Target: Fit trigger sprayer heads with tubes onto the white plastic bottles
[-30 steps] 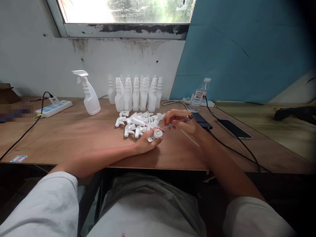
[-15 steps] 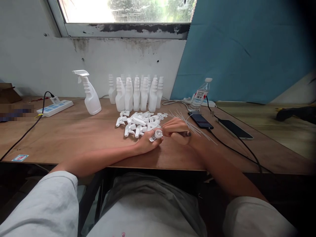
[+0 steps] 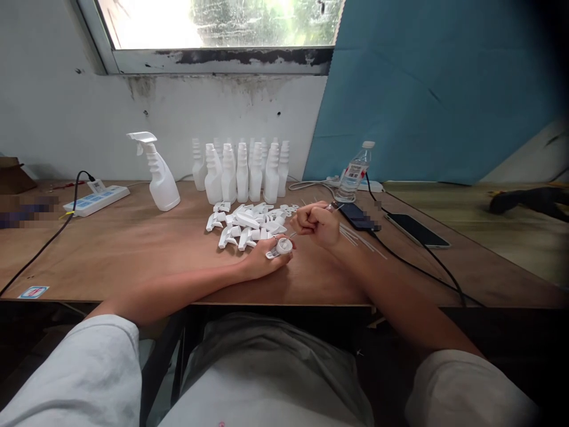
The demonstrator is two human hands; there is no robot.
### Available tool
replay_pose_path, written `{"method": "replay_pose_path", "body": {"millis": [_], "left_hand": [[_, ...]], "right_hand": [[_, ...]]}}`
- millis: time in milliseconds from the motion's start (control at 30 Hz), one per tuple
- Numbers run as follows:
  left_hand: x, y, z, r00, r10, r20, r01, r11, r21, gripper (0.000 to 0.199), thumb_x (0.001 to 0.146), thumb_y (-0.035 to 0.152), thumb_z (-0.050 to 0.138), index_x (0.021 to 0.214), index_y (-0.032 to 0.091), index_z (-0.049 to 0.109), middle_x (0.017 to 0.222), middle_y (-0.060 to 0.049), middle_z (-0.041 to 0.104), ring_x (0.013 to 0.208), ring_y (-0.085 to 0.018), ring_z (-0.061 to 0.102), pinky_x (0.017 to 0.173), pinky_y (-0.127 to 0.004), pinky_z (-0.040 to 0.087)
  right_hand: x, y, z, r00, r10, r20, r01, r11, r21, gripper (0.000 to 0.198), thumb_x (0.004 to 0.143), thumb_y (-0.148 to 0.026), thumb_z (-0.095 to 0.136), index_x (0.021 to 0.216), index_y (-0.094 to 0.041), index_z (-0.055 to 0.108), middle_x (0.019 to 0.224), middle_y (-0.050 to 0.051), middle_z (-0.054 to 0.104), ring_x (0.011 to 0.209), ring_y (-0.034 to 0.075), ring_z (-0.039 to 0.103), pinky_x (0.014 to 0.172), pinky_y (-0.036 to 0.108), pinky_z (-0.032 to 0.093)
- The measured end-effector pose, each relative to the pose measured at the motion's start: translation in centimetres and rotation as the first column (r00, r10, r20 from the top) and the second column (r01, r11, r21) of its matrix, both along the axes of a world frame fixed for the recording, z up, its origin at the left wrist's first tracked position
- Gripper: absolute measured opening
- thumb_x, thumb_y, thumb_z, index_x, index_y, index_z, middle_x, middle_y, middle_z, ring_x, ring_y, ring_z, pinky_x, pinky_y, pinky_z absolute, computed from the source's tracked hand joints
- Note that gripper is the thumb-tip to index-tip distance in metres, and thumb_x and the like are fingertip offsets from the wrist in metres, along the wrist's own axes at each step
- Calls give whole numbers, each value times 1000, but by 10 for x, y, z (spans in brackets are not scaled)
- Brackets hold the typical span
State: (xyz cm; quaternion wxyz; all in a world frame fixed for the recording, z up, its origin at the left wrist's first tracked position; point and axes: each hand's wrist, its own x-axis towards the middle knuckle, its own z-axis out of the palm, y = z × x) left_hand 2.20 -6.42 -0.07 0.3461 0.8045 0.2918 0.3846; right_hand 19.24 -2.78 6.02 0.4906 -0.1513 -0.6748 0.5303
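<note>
My left hand [image 3: 262,260] is closed around a white spray trigger head [image 3: 283,247], with its round collar opening turned up toward me. Just right of it, my right hand [image 3: 317,224] is a closed fist held above the table. A slim dark-handled tool [image 3: 331,206] pokes out at the top of that fist; its kind is mostly hidden by the fingers. Beyond my left hand lies a pile of white trigger heads [image 3: 246,219]. Small white ring-like parts [image 3: 288,210] lie at the pile's right side, and thin clear tubes [image 3: 362,242] lie beside my right forearm.
Several white bottles without heads [image 3: 242,175] stand behind the pile. To their left is a bottle with its sprayer fitted [image 3: 163,185], beside a power strip [image 3: 100,200]. On the right are a water bottle [image 3: 353,178], two phones [image 3: 418,230] and black cables [image 3: 418,270].
My right fist has lifted and turned, so the tool's handle end now points up and away rather than right. The left hand keeps the trigger head, its collar now more visible.
</note>
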Motion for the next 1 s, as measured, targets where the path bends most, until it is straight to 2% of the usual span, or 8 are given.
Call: {"method": "replay_pose_path", "body": {"millis": [100, 200, 333, 500, 767, 867, 1000], "left_hand": [[0, 0, 1, 998, -64, 5, 63, 997, 45, 18, 88, 30, 56, 95, 14, 60, 88, -5, 62, 81, -15, 57, 79, -27, 45], [1, 0, 0, 995, -102, 15, 102, 994, 32, 19, 88, 31, 57, 94, 13, 60, 87, -5, 62, 79, -15, 57, 78, -26, 45], [2, 2, -1, 990, -136, 43, 137, 990, -33, 22, 87, 33, 59, 96, 12, 61, 85, -5, 61, 76, -14, 54, 73, -26, 44], [1, 3, -1, 985, -171, 28, 173, 978, -113, 27, 85, 37, 62, 97, 12, 62, 80, -3, 60, 71, -13, 52, 68, -25, 43], [-1, 1, 4, 975, -217, 45, 221, 969, -114, 29, 85, 39, 63, 95, 12, 65, 79, -3, 58, 69, -12, 50, 64, -24, 42], [-1, 1, 4, 973, -216, 77, 227, 957, -183, 30, 85, 39, 63, 97, 12, 64, 73, -2, 55, 61, -10, 48, 56, -23, 39], [0, 3, 3, 973, -210, 95, 229, 936, -269, 31, 82, 39, 65, 98, 12, 63, 71, 0, 53, 55, -9, 46, 49, -21, 36]], "right_hand": [[-1, 0, 0, 998, 36, -47, -40, 994, -100, 22, 58, -18, 44, 40, -21, 32, 35, -3, 24, 36, 8, 18, 40, 23, 13], [-1, 3, -1, 997, 82, -6, -81, 970, -228, 21, 58, -19, 45, 40, -21, 34, 35, -2, 25, 36, 8, 19, 39, 21, 13], [2, 12, -2, 990, 142, -5, -131, 894, -428, 16, 55, -20, 45, 41, -20, 36, 36, -2, 26, 37, 8, 17, 36, 19, 9], [5, 22, -3, 974, 223, -44, -206, 783, -586, 20, 54, -20, 46, 41, -21, 31, 35, -2, 26, 36, 8, 17, 32, 17, 8], [7, 34, -19, 921, 355, -163, -366, 639, -676, 27, 59, -20, 48, 45, -21, 25, 36, -3, 24, 35, 8, 16, 28, 16, 15], [7, 36, -22, 918, 356, -175, -373, 623, -687, 29, 60, -21, 48, 46, -21, 23, 36, -4, 23, 34, 7, 16, 27, 16, 18], [9, 36, -21, 914, 373, -158, -375, 633, -677, 29, 60, -21, 48, 48, -22, 21, 37, -3, 24, 35, 8, 17, 27, 16, 20]]}}
